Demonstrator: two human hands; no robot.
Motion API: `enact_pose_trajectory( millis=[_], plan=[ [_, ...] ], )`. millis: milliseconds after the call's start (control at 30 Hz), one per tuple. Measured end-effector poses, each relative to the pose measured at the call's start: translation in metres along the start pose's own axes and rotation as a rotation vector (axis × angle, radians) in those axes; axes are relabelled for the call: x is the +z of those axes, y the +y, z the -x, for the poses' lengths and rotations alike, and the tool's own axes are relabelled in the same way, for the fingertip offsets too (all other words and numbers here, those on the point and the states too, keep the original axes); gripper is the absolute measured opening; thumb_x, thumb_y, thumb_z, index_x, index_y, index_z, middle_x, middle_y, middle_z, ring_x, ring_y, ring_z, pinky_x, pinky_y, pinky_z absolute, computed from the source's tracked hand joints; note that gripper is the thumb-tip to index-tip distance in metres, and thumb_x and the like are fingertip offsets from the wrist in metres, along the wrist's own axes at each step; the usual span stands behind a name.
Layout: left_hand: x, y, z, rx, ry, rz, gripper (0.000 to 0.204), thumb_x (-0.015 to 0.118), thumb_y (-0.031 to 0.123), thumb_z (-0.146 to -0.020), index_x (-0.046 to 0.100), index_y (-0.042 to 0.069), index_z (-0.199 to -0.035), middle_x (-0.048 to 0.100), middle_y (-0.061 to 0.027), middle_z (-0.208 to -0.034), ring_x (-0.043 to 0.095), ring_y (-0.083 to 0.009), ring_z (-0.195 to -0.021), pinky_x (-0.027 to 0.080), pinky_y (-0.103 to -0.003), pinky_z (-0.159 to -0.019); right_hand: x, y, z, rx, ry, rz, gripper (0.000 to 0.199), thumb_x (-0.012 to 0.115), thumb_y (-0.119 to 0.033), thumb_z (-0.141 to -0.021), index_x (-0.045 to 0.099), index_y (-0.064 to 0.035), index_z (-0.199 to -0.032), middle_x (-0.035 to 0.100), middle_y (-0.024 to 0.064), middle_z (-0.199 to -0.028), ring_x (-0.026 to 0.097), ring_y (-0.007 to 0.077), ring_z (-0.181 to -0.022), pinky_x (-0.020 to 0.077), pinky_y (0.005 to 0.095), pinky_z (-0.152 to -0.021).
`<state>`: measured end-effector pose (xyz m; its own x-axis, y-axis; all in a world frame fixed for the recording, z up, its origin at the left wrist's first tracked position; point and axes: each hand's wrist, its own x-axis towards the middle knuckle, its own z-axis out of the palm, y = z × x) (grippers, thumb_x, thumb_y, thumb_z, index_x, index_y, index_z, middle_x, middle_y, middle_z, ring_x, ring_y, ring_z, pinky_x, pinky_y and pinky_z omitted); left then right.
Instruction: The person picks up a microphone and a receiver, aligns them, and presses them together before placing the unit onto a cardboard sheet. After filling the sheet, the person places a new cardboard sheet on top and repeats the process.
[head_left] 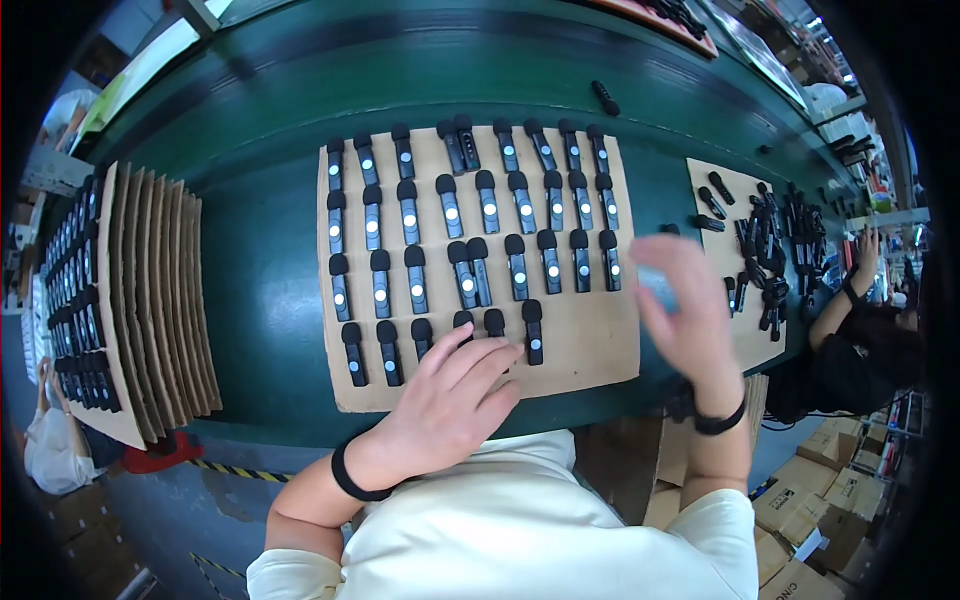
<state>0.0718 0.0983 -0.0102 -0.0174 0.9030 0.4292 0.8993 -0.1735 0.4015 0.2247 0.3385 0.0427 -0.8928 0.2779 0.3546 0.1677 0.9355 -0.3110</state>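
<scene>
Rows of small black microphones with foam tops, most bearing a pale round dot, lie on a cardboard sheet [590, 345] in front of me. My left hand [450, 405] rests over the nearest row with fingers stretched out, its fingertips at the foam tops of two microphones, one of them this microphone [494, 322]. The fingers partly cover both bodies. Just right of these lies the row's last microphone [533, 335]. Slightly blurred, my right hand [695, 315] hovers at the sheet's right edge. Its thumb and fingers are apart, and nothing shows between them.
Cardboard sheets [160, 300] stand on edge at the left, with microphones on the outermost. Another cardboard piece [712, 270] at the right holds loose microphones, with a dark pile [805, 235] beyond. A lone microphone [605, 98] lies behind. Other people [860, 330] work at both sides.
</scene>
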Motion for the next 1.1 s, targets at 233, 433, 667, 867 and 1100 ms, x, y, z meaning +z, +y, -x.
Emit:
enact_pose_trajectory(
  millis=[233, 433, 667, 867, 1100],
  plan=[
    [-0.041, -0.007, 0.003, -0.170, 0.143, 0.286, 0.025, 0.079, 0.008, -0.065, 0.067, 0.005, -0.087, 0.063, -0.0147, -0.117, 0.059, -0.0337, -0.102, 0.048, -0.046, -0.090, 0.013, 0.113, -0.096, 0.181, -0.061, 0.095, 0.020, 0.069, -0.011, -0.084, 0.064, -0.0004, -0.101, 0.066, 0.0127, -0.097, 0.064, 0.0259, -0.089, 0.0508, 0.0320, -0.078],
    [-0.057, -0.009, 0.007, -0.250, 0.182, 0.255, 0.023, 0.079, 0.003, -0.064, 0.068, 0.004, -0.085, 0.063, -0.0141, -0.115, 0.060, -0.0333, -0.099, 0.049, -0.042, -0.084, 0.058, 0.163, -0.169, 0.396, -0.232, 0.206, 0.024, 0.071, -0.022, -0.084, 0.066, -0.0018, -0.096, 0.067, 0.0118, -0.090, 0.064, 0.0250, -0.081, 0.0511, 0.0341, -0.077],
    [-0.057, -0.010, 0.010, -0.290, 0.196, 0.278, 0.023, 0.078, 0.002, -0.064, 0.069, 0.004, -0.085, 0.063, -0.0142, -0.115, 0.060, -0.0327, -0.095, 0.050, -0.040, -0.082, 0.056, 0.188, -0.180, 0.433, -0.260, 0.016, 0.027, 0.070, -0.028, -0.086, 0.068, -0.0022, -0.094, 0.069, 0.0111, -0.084, 0.064, 0.0196, -0.079, 0.0515, 0.0322, -0.075],
    [-0.053, -0.017, 0.008, -0.254, 0.218, 0.429, 0.020, 0.074, 0.002, -0.070, 0.067, 0.003, -0.089, 0.064, -0.0170, -0.113, 0.061, -0.0309, -0.094, 0.049, -0.039, -0.083, 0.009, 0.106, -0.129, 0.569, -0.215, -0.719, 0.022, 0.060, -0.021, -0.096, 0.064, -0.0006, -0.104, 0.068, 0.0035, -0.090, 0.062, 0.0090, -0.082, 0.0499, 0.0245, -0.078],
    [-0.052, -0.010, -0.011, -0.409, 0.247, 0.720, 0.024, 0.074, 0.005, -0.077, 0.067, -0.001, -0.099, 0.065, -0.0170, -0.111, 0.062, -0.0233, -0.095, 0.049, -0.034, -0.086, -0.002, -0.019, -0.038, 0.428, -0.181, -1.037, 0.015, 0.065, -0.005, -0.087, 0.062, 0.0015, -0.100, 0.065, 0.0092, -0.099, 0.061, 0.0145, -0.088, 0.0491, 0.0289, -0.083]
  ],
)
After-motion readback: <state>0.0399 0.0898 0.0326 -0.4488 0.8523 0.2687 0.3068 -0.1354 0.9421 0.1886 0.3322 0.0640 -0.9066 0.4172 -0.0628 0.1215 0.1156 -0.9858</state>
